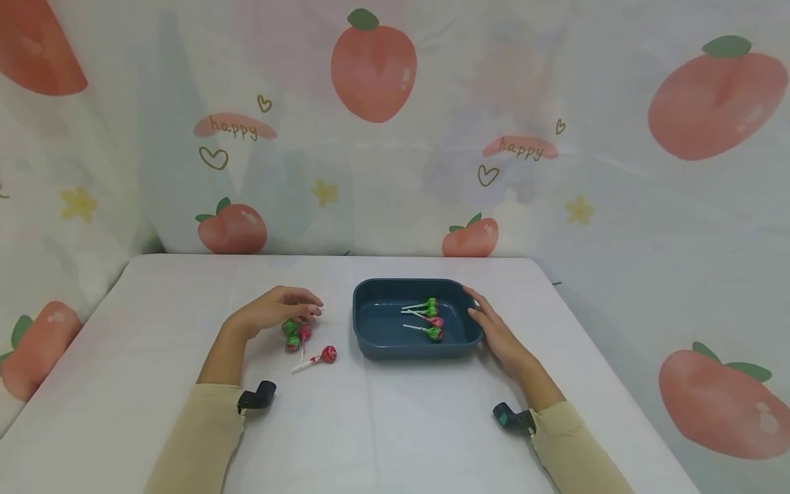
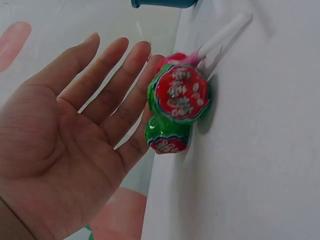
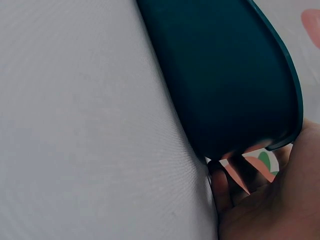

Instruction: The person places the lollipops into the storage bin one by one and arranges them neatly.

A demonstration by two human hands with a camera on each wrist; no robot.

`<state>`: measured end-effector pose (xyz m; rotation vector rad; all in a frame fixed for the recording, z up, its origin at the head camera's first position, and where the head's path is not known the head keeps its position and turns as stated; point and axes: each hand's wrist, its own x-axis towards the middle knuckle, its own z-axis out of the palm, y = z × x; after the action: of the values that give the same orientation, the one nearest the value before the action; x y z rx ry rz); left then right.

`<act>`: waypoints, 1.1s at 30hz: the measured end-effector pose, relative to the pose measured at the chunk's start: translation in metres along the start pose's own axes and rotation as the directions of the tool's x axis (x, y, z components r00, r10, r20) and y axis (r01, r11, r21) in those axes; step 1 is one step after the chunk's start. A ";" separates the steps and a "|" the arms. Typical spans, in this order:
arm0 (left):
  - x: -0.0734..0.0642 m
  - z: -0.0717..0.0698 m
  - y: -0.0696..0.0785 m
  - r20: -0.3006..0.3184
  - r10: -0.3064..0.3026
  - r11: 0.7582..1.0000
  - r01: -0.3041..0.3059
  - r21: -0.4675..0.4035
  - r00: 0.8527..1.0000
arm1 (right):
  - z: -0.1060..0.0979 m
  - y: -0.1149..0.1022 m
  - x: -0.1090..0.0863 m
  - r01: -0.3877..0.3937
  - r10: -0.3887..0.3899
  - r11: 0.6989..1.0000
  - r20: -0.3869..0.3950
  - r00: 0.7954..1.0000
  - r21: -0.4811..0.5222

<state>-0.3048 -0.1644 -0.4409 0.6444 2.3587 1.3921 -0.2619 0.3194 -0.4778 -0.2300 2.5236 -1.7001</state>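
Observation:
My left hand (image 1: 280, 310) hovers palm inward over a small heap of lollipops, fingers loosely extended and holding nothing. In the left wrist view a green-wrapped lollipop (image 2: 181, 95) with a red label overlaps the fingertips, with another green one (image 2: 167, 135) and a pink one (image 2: 172, 59) beside it. A red lollipop (image 1: 329, 354) with a white stick lies nearer on the table. My right hand (image 1: 501, 336) holds the right end of a dark blue rectangular dish (image 1: 370, 343), thumb at the rim and other fingers against the outer wall, partly hidden.
Inside the dish lie several lollipops, green ones (image 1: 435, 334) and a pink one (image 1: 437, 322), sticks pointing left. A white cloth covers the table (image 1: 345, 439). A peach-printed curtain (image 1: 395, 171) hangs behind and along the sides.

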 end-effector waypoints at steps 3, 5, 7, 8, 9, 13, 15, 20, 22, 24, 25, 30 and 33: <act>-0.002 -0.004 -0.002 -0.021 0.001 1.000 -0.001 -0.003 1.000 | -0.001 -0.001 0.001 0.001 -0.001 1.000 0.002 1.000 0.004; -0.003 -0.006 -0.004 -0.032 0.000 1.000 0.000 0.000 0.999 | -0.001 -0.001 0.000 0.003 -0.003 1.000 -0.001 1.000 -0.002; -0.004 -0.007 -0.004 -0.045 -0.007 1.000 0.007 0.001 0.999 | -0.001 -0.001 0.000 0.005 -0.005 1.000 -0.006 1.000 -0.008; -0.005 -0.007 -0.004 -0.049 -0.006 1.000 0.006 0.002 0.999 | 0.000 -0.002 -0.001 0.006 -0.006 1.000 -0.011 1.000 -0.014; -0.006 -0.008 -0.004 -0.056 -0.014 1.000 0.014 -0.002 0.998 | 0.000 -0.002 -0.001 0.006 -0.006 1.000 -0.015 1.000 -0.022; -0.009 -0.009 -0.005 -0.090 -0.038 0.999 0.039 0.010 0.995 | 0.002 -0.004 -0.003 0.010 -0.011 0.999 -0.032 0.999 -0.040; -0.010 -0.010 -0.006 -0.105 -0.057 0.998 0.059 0.012 0.993 | 0.002 -0.003 -0.003 0.011 -0.012 0.999 -0.036 0.999 -0.039; -0.012 -0.011 -0.006 -0.140 -0.070 0.997 0.075 0.029 0.988 | 0.001 -0.003 -0.003 0.015 -0.016 0.999 -0.027 1.000 -0.030; -0.012 -0.012 -0.006 -0.157 -0.072 0.995 0.081 0.051 0.985 | 0.002 -0.004 -0.003 0.017 -0.017 0.999 -0.023 1.000 -0.027; -0.012 -0.013 -0.007 -0.181 -0.083 0.993 0.098 0.072 0.980 | 0.002 -0.003 -0.003 0.015 -0.016 1.000 -0.021 1.000 -0.027; -0.012 -0.013 -0.008 -0.193 -0.091 0.991 0.107 0.077 0.977 | 0.002 -0.003 -0.003 0.014 -0.014 1.000 -0.020 1.000 -0.027; -0.011 -0.014 -0.011 -0.238 -0.094 0.984 0.127 0.128 0.967 | 0.000 -0.003 0.000 0.006 -0.007 1.000 -0.014 1.000 -0.025; -0.011 -0.014 -0.013 -0.252 -0.087 0.977 0.132 0.168 0.964 | 0.001 -0.004 0.001 0.007 -0.007 1.000 -0.008 1.000 -0.021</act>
<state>-0.3054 -0.1857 -0.4452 0.3986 2.6942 1.2794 -0.2624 0.3173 -0.4747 -0.2347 2.5507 -1.6810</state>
